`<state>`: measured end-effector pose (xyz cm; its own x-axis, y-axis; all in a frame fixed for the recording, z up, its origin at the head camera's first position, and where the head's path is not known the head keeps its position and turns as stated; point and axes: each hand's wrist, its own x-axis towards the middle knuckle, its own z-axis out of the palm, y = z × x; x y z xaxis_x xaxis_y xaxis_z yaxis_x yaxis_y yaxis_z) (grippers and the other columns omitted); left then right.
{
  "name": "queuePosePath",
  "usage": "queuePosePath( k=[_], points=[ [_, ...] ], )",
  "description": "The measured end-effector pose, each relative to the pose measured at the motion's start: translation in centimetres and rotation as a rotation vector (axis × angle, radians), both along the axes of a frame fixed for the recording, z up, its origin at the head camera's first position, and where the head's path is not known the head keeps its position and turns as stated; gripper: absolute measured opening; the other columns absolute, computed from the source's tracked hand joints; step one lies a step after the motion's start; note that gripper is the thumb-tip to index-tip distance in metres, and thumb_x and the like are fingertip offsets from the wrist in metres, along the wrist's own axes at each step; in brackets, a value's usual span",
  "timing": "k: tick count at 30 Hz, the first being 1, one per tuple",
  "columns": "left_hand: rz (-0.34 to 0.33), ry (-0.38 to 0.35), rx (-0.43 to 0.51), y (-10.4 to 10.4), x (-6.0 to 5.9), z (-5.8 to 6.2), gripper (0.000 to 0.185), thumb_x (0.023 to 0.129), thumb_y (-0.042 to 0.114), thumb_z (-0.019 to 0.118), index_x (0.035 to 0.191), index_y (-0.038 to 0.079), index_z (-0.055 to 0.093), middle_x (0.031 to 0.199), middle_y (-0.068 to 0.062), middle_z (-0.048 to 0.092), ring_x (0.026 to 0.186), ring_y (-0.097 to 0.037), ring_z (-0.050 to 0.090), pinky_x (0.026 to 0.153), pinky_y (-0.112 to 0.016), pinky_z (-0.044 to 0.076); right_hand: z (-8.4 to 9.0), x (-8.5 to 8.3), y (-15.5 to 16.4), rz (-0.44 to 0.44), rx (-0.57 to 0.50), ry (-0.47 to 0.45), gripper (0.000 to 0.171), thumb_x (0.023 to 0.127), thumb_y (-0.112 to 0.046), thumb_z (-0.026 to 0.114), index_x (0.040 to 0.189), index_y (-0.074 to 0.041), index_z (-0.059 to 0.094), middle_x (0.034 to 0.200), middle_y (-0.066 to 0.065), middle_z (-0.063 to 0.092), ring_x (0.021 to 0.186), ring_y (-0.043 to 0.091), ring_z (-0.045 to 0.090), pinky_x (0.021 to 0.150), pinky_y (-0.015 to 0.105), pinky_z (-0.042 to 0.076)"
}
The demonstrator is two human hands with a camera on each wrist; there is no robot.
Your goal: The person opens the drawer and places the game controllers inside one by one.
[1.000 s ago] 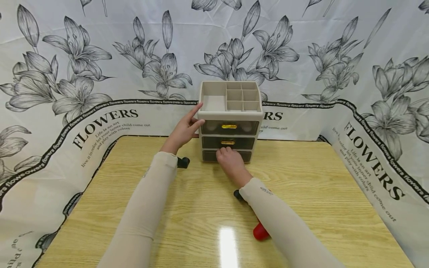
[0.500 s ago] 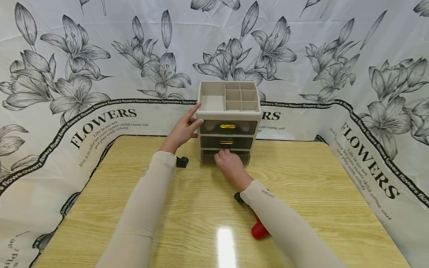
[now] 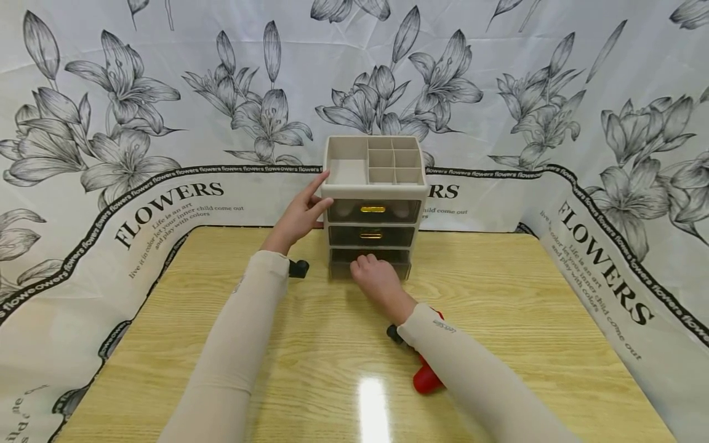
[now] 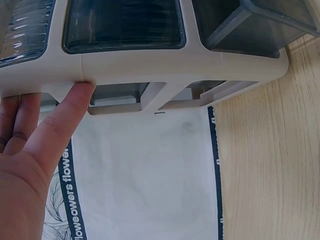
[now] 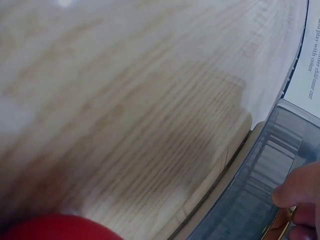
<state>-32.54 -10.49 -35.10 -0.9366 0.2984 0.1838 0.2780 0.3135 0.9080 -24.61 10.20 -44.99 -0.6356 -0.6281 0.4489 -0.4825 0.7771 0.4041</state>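
Beige three-drawer organizer [image 3: 373,206] standing at table's [image 3: 526,307] 12 o'clock; left hand [image 3: 299,215] lying open, fingers straight, bracing its 9 o'clock side; right hand [image 3: 376,278] pinching bottom drawer [image 3: 340,263] handle

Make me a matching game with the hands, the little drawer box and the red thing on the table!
Things:
1. left hand
2. right hand
3. bottom drawer
4. red thing

Places or states:
A. partly pulled out
B. on the table under the right forearm
C. fingers straight against the organizer's side
D. at the bottom drawer's handle

Pairs: 1-C, 2-D, 3-A, 4-B
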Motion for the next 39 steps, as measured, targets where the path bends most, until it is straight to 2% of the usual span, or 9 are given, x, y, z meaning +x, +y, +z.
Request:
queuePosePath(
  k=[4,8,11,15,21,23,30,39],
  points=[
    [-0.007,-0.037,0.005,0.1,0.7,0.9,0.062,0.098,0.035,0.054,0.148,0.054,0.023,0.119,-0.017,0.055,0.116,-0.031,0.057,0.087,-0.046,0.058,0.2,0.6,-0.1,-0.014,0.032,-0.032,0.010,0.089,0.000,0.065,0.085,-0.008,0.063,0.079,0.005,0.059,0.072,0.020,0.059,0.048,0.030,0.053],
    [-0.021,-0.054,0.007,0.2,1.8,2.1,0.064,0.100,0.029,0.053,0.153,0.044,0.021,0.123,-0.021,0.054,0.119,-0.035,0.055,0.092,-0.052,0.054,0.3,1.0,-0.1,-0.001,0.016,-0.007,0.011,0.088,0.000,0.066,0.082,-0.009,0.063,0.077,0.005,0.059,0.069,0.020,0.059,0.045,0.030,0.052],
    [-0.020,-0.055,-0.005,0.2,2.2,2.5,0.064,0.101,0.027,0.052,0.154,0.041,0.020,0.122,-0.022,0.054,0.120,-0.035,0.055,0.093,-0.052,0.054,0.2,1.3,-0.1,0.010,0.009,0.006,0.012,0.087,0.000,0.067,0.080,-0.009,0.063,0.076,0.005,0.059,0.068,0.020,0.059,0.043,0.030,0.051],
    [-0.013,-0.062,0.005,0.1,1.9,2.2,0.064,0.100,0.028,0.053,0.153,0.043,0.021,0.120,-0.020,0.054,0.118,-0.034,0.056,0.092,-0.051,0.055,0.4,1.9,-0.1,0.014,0.032,-0.025,0.010,0.087,-0.001,0.068,0.083,-0.009,0.062,0.080,0.005,0.061,0.071,0.020,0.059,0.044,0.030,0.052],
    [0.005,-0.043,0.012,0.0,0.3,0.4,0.062,0.098,0.036,0.054,0.146,0.057,0.022,0.119,-0.017,0.055,0.115,-0.031,0.058,0.088,-0.047,0.058,0.7,2.6,-0.2,0.006,0.047,-0.047,0.007,0.088,-0.003,0.066,0.087,-0.009,0.064,0.084,0.004,0.063,0.075,0.020,0.061,0.047,0.031,0.054],
    [0.005,-0.040,0.005,0.0,0.1,0.2,0.061,0.097,0.038,0.054,0.145,0.059,0.022,0.120,-0.016,0.055,0.115,-0.031,0.058,0.088,-0.047,0.058,0.6,2.8,-0.2,0.003,0.049,-0.048,0.006,0.088,-0.004,0.066,0.087,-0.010,0.064,0.085,0.004,0.063,0.076,0.020,0.062,0.047,0.031,0.054],
    [-0.015,-0.060,0.000,0.3,1.8,2.0,0.064,0.100,0.030,0.053,0.153,0.044,0.020,0.122,-0.021,0.053,0.118,-0.036,0.056,0.091,-0.052,0.055,0.6,3.4,-0.1,-0.009,0.041,-0.041,0.005,0.089,-0.006,0.067,0.087,-0.010,0.063,0.084,0.004,0.062,0.076,0.019,0.061,0.044,0.031,0.053],
    [-0.025,-0.053,-0.002,0.4,2.4,2.5,0.064,0.101,0.028,0.052,0.154,0.041,0.020,0.121,-0.021,0.054,0.119,-0.035,0.056,0.092,-0.051,0.055,0.6,4.3,0.0,-0.025,0.055,-0.048,0.005,0.088,-0.008,0.067,0.088,-0.011,0.063,0.085,0.003,0.060,0.076,0.019,0.059,0.043,0.029,0.051]
  ],
)
